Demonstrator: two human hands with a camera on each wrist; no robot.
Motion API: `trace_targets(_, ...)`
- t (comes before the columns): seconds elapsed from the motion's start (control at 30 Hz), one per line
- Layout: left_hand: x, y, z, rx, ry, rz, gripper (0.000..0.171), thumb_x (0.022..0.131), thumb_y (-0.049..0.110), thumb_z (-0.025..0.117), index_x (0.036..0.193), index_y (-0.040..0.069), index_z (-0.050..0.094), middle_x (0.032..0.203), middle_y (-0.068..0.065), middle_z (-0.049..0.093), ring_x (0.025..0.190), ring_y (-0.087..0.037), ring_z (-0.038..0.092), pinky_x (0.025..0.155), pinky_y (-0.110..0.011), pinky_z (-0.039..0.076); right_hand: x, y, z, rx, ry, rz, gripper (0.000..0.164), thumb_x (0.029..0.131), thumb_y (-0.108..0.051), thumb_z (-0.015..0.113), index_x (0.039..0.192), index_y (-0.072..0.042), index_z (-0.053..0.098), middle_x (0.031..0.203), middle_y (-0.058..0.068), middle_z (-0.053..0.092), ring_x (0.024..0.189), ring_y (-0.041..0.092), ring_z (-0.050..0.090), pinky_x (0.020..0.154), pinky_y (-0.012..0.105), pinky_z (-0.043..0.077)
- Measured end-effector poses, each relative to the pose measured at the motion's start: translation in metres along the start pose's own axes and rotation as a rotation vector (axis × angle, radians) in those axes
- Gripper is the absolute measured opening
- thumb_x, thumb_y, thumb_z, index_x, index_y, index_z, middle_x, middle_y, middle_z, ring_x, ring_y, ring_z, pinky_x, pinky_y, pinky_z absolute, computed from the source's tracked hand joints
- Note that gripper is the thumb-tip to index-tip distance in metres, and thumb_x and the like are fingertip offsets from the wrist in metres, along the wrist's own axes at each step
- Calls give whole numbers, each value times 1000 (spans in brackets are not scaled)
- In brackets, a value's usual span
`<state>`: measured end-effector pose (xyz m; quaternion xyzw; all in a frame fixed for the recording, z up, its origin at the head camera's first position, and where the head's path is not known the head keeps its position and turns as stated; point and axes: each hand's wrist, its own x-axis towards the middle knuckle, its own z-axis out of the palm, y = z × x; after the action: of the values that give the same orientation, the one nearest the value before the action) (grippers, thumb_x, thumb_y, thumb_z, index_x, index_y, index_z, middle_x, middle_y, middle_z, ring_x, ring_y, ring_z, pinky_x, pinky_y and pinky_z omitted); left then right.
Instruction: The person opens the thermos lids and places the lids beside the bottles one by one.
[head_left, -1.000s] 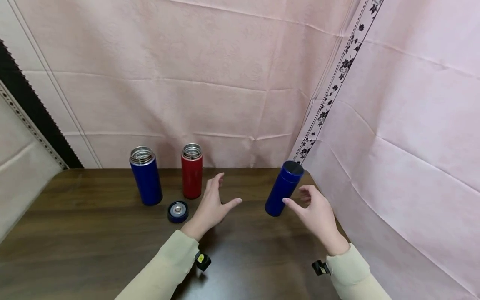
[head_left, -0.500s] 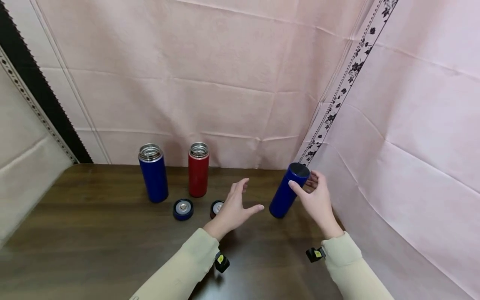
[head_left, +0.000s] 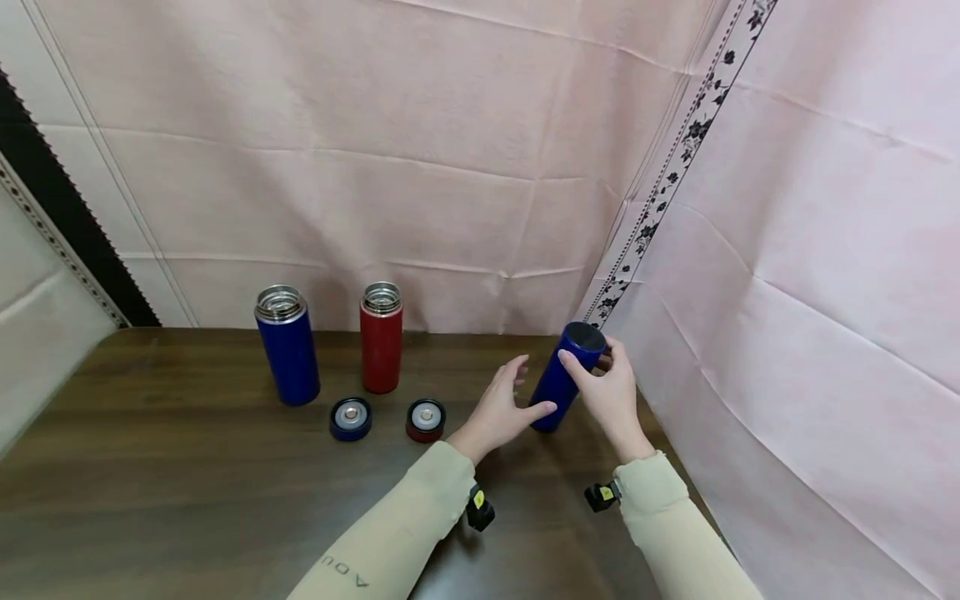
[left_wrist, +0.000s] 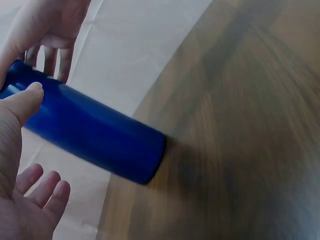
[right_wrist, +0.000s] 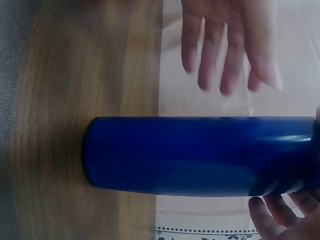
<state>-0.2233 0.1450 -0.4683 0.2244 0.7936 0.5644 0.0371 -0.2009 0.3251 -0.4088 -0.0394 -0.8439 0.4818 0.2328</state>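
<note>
A capped blue thermos bottle [head_left: 557,385] stands on the wooden table at the right, near the back corner. My right hand [head_left: 609,398] holds it near the top, thumb in front and fingers behind the capped end. Close to its left side is my left hand [head_left: 498,415], fingers spread and thumb pointing at the bottle's lower part. The right wrist view shows the left fingers [right_wrist: 215,55] apart from the bottle's wall, with the right fingertips [right_wrist: 260,210] along the opposite side. In the left wrist view the bottle [left_wrist: 105,132] has its base at the tabletop.
An uncapped blue bottle [head_left: 289,354] and an uncapped red bottle [head_left: 381,350] stand upright at the back left. Before them lie a blue lid [head_left: 350,419] and a red lid [head_left: 425,421], undersides up. Pink cloth walls [head_left: 450,208] enclose the table [head_left: 187,467].
My right hand has moved from beside the blue bottle onto its capped top. The left hand has travelled right, from near the red bottle toward the blue one, uncovering the red lid.
</note>
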Motion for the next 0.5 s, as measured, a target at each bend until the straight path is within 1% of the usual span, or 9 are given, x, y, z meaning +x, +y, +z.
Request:
trace_targets(0.17, 4, 5, 8, -58, -60, 16, 88, 84, 44, 74, 153, 24, 23, 148, -4, 39, 130, -25, 44, 103, -45, 40, -4, -1, 1, -12, -7, -14, 71, 79, -53, 74, 134, -18, 47, 121, 5, 57, 108, 22, 57, 87, 44, 51)
trace_targets(0.27, 4, 5, 12, -61, -79, 28, 86, 84, 45, 73, 153, 25, 25, 148, -4, 38, 130, -27, 44, 103, -45, 39, -8, 2, 1, -21, 12, -35, 69, 78, -53, 76, 132, -19, 48, 119, 4, 59, 105, 21, 59, 85, 43, 52)
trace_targets(0.4, 4, 1, 16, -38, -70, 16, 80, 84, 46, 72, 149, 28, 29, 144, -2, 39, 129, -25, 45, 103, -47, 40, -13, 4, 4, -26, 33, -50, 68, 77, -54, 76, 130, -22, 49, 118, 2, 59, 104, 19, 59, 83, 41, 53)
trace_targets(0.5, 4, -2, 18, -18, -51, 3, 75, 85, 45, 72, 147, 27, 34, 140, -1, 42, 126, -22, 47, 101, -46, 42, -16, 3, 6, -26, 35, -61, 67, 77, -54, 76, 129, -22, 49, 116, 1, 59, 102, 18, 60, 81, 40, 54)
